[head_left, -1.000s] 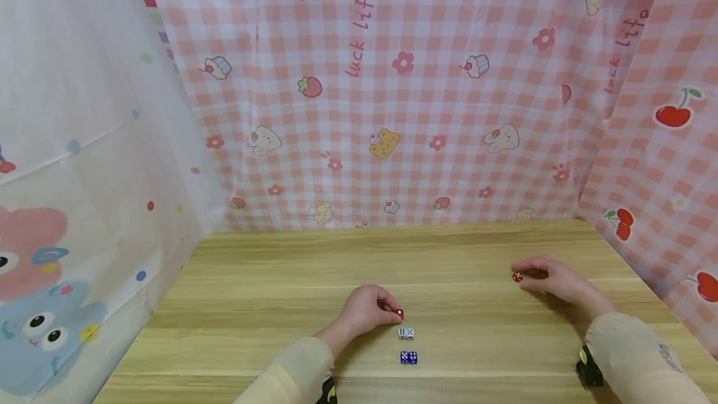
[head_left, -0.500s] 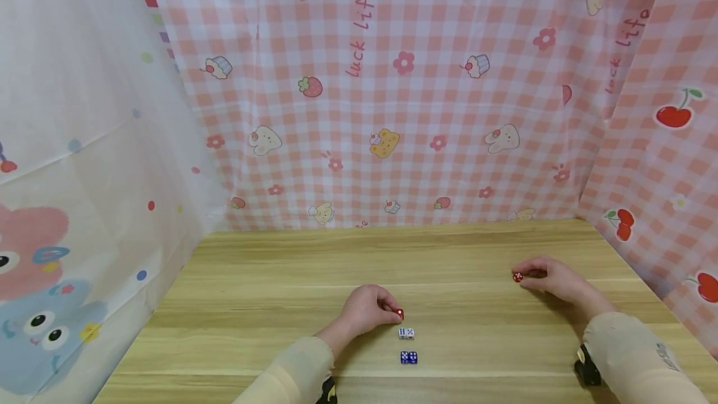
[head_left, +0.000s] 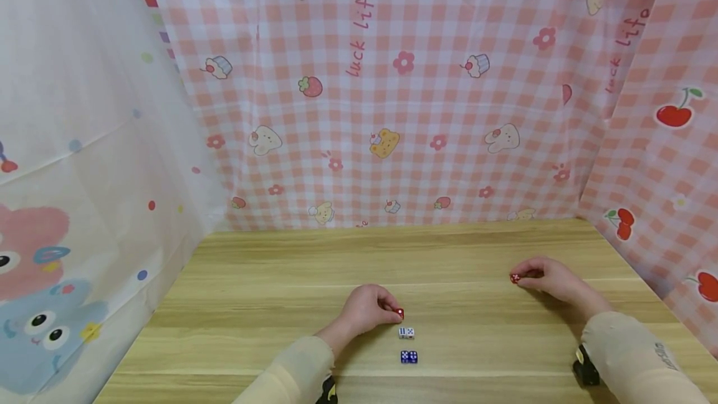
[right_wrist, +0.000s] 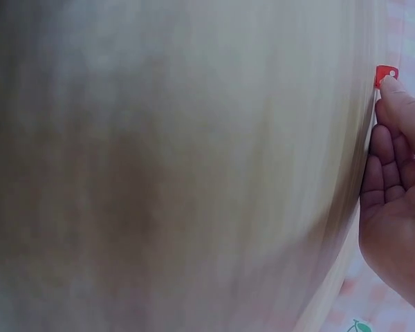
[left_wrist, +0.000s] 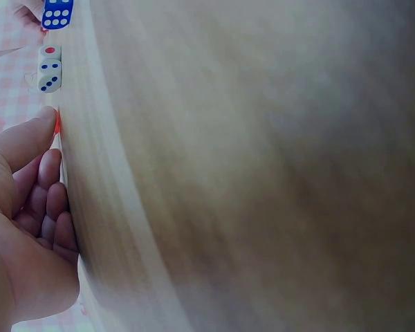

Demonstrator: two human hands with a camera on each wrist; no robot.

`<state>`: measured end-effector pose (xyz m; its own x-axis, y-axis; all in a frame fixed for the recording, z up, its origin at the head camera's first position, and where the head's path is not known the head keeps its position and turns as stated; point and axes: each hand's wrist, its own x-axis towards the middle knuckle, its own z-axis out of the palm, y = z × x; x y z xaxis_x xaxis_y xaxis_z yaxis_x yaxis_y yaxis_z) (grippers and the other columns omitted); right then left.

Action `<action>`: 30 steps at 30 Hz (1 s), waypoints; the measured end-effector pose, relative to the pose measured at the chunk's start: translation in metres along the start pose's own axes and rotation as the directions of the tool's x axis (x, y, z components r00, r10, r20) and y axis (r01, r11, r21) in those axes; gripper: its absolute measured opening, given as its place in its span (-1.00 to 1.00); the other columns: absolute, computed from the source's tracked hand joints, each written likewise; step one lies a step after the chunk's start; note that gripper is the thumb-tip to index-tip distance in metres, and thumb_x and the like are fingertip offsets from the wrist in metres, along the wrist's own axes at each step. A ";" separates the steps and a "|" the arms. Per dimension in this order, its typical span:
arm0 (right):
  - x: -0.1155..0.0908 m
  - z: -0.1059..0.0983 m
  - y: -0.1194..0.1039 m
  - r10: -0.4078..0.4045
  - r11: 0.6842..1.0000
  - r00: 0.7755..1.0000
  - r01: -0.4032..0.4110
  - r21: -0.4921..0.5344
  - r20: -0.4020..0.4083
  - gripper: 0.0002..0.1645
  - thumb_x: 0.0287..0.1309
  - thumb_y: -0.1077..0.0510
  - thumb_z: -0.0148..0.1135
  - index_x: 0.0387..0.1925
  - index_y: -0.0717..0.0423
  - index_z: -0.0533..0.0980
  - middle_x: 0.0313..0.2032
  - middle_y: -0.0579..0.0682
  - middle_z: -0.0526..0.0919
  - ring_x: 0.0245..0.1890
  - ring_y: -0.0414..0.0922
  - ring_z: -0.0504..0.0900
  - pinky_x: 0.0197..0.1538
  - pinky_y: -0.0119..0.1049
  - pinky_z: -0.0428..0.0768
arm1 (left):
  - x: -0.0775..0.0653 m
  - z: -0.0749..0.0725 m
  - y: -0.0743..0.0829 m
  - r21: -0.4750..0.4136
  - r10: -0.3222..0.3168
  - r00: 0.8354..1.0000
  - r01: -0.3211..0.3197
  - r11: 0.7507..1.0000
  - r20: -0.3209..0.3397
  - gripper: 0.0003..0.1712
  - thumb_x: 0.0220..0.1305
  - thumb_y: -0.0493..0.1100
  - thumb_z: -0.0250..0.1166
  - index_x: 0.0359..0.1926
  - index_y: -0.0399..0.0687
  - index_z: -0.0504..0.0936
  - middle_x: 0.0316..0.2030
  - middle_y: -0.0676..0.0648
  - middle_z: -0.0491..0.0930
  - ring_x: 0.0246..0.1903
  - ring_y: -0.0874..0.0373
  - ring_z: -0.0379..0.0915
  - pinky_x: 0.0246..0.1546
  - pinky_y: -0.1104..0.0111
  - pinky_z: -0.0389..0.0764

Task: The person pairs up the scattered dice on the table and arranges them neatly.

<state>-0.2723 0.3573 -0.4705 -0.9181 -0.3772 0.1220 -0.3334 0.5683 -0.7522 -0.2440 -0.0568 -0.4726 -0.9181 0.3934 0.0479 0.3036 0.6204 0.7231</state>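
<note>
My left hand (head_left: 367, 309) pinches a red die (head_left: 400, 313) between thumb and finger, close over the middle of the table. In the left wrist view only a sliver of this die (left_wrist: 57, 122) shows past the thumb. Just nearer to me sits a pair of white dice (head_left: 406, 333) side by side, and in front of them a pair of blue dice (head_left: 409, 357). Farther right and back, my right hand (head_left: 552, 278) pinches a second red die (head_left: 515, 278) at its fingertips. The right wrist view shows that die (right_wrist: 386, 75) above the thumb tip.
The wood-grain table (head_left: 269, 273) reaches back to a pink checked cloth (head_left: 426, 105). Another checked cloth with cherries (head_left: 673, 161) hangs on the right, and a white patterned cloth (head_left: 112, 142) on the left. Each wrist wears a dark camera (head_left: 586, 366).
My right hand has shifted very slightly left with its red die, and the thumb and finger have drawn closer together. The left hand and the white and blue dice stay put.
</note>
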 end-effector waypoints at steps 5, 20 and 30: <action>0.001 0.003 -0.002 -0.036 0.999 0.999 0.036 0.009 0.014 -0.79 0.20 0.36 0.31 -0.16 0.45 0.59 -0.24 0.15 0.66 -0.28 -0.36 0.56 -0.21 -0.44 0.53 | 0.000 0.000 0.000 -0.004 -0.002 1.000 0.002 1.000 -0.002 -0.84 -0.03 -0.19 0.59 -0.50 0.05 0.73 -0.55 0.24 0.57 -0.49 0.35 0.41 -0.36 0.40 0.43; 0.012 0.027 -0.017 -0.089 0.996 0.995 0.087 0.035 0.053 -0.81 0.13 0.32 0.40 -0.22 0.36 0.63 -0.30 0.07 0.69 -0.31 -0.37 0.54 -0.26 -0.43 0.52 | -0.001 0.000 0.003 -0.011 -0.006 1.000 0.006 1.000 0.001 -0.85 -0.03 -0.20 0.58 -0.49 0.03 0.73 -0.54 0.23 0.58 -0.49 0.35 0.41 -0.35 0.40 0.44; 0.019 0.045 -0.035 -0.092 0.995 0.990 0.086 0.056 0.106 -0.83 0.12 0.31 0.41 -0.25 0.32 0.64 -0.28 0.07 0.68 -0.29 -0.33 0.54 -0.23 -0.42 0.52 | -0.001 0.001 0.001 -0.002 -0.009 1.000 0.009 1.000 -0.002 -0.84 -0.03 -0.19 0.59 -0.50 0.04 0.72 -0.54 0.22 0.57 -0.48 0.33 0.41 -0.34 0.38 0.43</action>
<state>-0.2691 0.2977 -0.4710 -0.8556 -0.5034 0.1208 -0.3986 0.4917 -0.7742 -0.2425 -0.0560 -0.4723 -0.9213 0.3865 0.0422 0.2945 0.6229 0.7248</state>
